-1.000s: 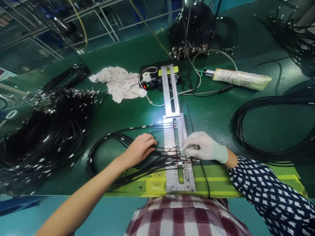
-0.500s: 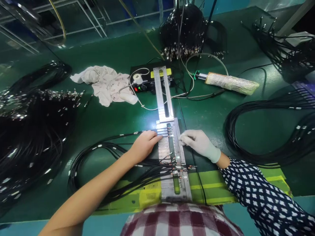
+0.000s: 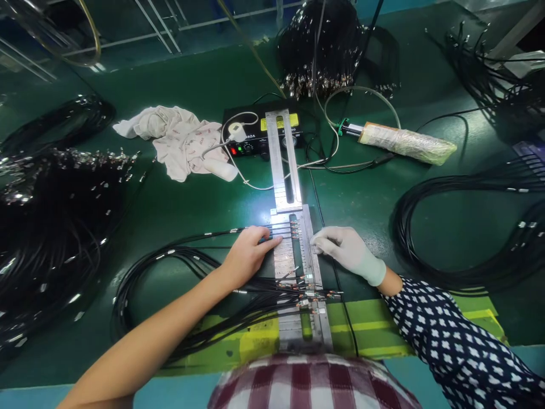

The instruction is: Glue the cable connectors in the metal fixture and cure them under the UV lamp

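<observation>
Bare, my left hand lies at the left edge of a slotted metal fixture, thumb and forefinger closed on a thin black cable set across it. Several black cables lie side by side in the slots above, their stripped ends over the long opening. In a white glove, my right hand is pinched at the fixture's right edge; whatever is between its fingertips is too small to make out. Below, a bundle of black cables crosses the fixture, with connectors and orange wire ends on top.
Behind the fixture stand a black control box with lit indicators and a crumpled cloth. A wrapped handheld tool lies to the right. Cable heaps fill the left, and coiled cables the right, of the green table.
The view has shifted slightly. My left thumb reaches a little further over the fixture's edge; my right hand stays pinched at the right edge, nearly unmoved.
</observation>
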A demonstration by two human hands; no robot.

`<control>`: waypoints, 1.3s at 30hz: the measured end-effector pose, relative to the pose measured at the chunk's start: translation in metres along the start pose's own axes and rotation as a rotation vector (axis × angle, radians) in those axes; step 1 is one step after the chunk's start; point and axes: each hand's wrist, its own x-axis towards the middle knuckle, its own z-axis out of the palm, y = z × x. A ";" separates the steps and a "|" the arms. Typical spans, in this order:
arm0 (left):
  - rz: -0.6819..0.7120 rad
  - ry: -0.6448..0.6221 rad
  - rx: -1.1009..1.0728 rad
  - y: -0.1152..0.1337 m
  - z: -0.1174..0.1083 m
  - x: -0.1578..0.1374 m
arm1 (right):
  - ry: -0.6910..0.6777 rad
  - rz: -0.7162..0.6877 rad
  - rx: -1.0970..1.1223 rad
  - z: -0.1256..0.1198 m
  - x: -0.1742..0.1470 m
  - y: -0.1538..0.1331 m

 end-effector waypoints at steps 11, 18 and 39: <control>-0.260 -0.256 0.028 0.029 -0.011 -0.011 | 0.145 -0.161 -0.129 0.006 -0.005 -0.005; -0.301 -0.390 -0.427 0.040 -0.035 -0.031 | 0.102 -0.244 -0.178 0.018 -0.028 -0.010; -0.215 -0.011 -0.360 0.014 -0.014 -0.013 | 0.149 -0.027 -0.062 0.013 -0.021 -0.006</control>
